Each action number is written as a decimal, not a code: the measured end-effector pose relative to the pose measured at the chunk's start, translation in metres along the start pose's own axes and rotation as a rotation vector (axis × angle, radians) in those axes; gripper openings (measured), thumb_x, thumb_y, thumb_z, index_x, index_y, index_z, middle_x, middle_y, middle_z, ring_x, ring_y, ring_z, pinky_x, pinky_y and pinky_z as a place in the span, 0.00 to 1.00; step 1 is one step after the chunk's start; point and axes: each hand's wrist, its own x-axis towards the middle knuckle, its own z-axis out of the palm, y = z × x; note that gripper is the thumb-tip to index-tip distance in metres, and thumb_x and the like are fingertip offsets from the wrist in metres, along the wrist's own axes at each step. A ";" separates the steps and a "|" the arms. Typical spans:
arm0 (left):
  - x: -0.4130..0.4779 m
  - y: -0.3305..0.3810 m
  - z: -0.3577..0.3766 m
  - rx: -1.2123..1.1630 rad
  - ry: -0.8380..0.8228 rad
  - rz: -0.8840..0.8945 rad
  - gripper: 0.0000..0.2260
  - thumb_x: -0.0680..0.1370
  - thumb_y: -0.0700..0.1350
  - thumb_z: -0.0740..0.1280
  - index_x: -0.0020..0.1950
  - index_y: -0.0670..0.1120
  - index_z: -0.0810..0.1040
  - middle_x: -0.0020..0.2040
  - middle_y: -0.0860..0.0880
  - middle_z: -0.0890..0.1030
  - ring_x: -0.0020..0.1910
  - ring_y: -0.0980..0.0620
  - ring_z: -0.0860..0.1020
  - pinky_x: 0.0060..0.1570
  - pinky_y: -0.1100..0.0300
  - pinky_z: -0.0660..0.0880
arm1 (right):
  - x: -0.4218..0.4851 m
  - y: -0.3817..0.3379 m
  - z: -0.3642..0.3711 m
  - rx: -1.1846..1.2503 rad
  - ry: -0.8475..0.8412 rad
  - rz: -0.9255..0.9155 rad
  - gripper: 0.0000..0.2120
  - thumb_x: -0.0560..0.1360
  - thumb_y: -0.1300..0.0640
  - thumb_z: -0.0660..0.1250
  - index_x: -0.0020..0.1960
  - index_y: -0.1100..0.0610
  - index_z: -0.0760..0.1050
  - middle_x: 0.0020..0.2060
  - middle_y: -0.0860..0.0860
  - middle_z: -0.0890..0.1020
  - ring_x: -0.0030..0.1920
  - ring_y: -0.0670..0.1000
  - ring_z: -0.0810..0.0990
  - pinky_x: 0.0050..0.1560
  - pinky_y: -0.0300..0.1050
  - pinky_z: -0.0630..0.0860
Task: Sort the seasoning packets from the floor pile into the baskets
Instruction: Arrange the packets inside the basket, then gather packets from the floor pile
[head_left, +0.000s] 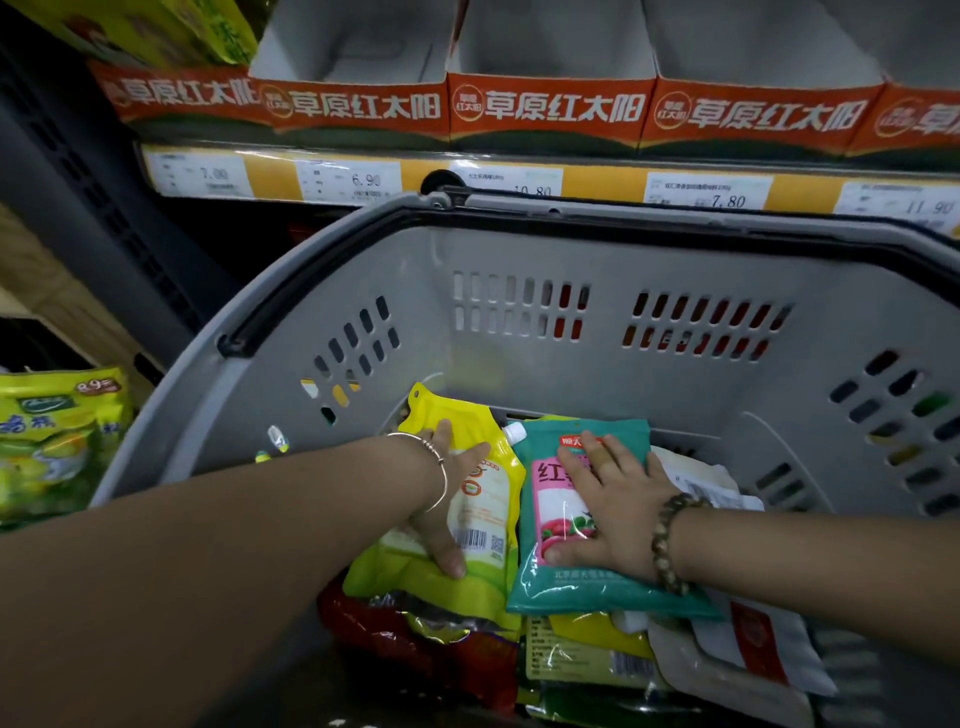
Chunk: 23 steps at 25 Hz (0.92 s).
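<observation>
A grey plastic basket (597, 374) fills the view and holds several seasoning packets. My left hand (434, 525) lies spread on a yellow spout pouch (488, 525) at the basket's left side, thumb low and fingers near its top. Beside it my right hand (618, 499) rests flat, fingers straight, on a teal and pink packet (556, 587). Under these lie a red packet (415, 639), a yellowish packet (582, 660) and white packets (748, 654).
Behind the basket stands a store shelf with price tags (363, 179) and orange-fronted cardboard display boxes (550, 106). Green-yellow bags (52, 436) sit at the left, outside the basket. A dark crate wall (104, 197) rises at the far left.
</observation>
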 end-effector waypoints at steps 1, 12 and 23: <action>-0.004 0.001 -0.003 0.019 -0.005 0.006 0.57 0.62 0.66 0.73 0.75 0.57 0.35 0.77 0.42 0.40 0.76 0.40 0.49 0.71 0.42 0.57 | 0.001 0.001 -0.004 -0.014 -0.009 -0.005 0.63 0.48 0.16 0.38 0.75 0.48 0.35 0.76 0.51 0.38 0.75 0.55 0.40 0.72 0.62 0.45; -0.166 -0.066 -0.045 -0.335 0.912 0.070 0.25 0.73 0.56 0.67 0.69 0.52 0.69 0.65 0.48 0.75 0.63 0.48 0.73 0.59 0.60 0.68 | -0.028 -0.089 -0.170 0.308 0.669 -0.290 0.34 0.67 0.42 0.67 0.70 0.53 0.67 0.64 0.52 0.75 0.62 0.51 0.75 0.62 0.43 0.70; -0.269 -0.200 0.142 -0.605 1.036 -0.289 0.25 0.74 0.55 0.68 0.69 0.52 0.68 0.65 0.47 0.74 0.63 0.48 0.72 0.54 0.61 0.64 | -0.033 -0.339 -0.183 -0.180 0.569 -0.629 0.25 0.71 0.46 0.66 0.65 0.53 0.70 0.59 0.54 0.77 0.60 0.55 0.74 0.58 0.46 0.72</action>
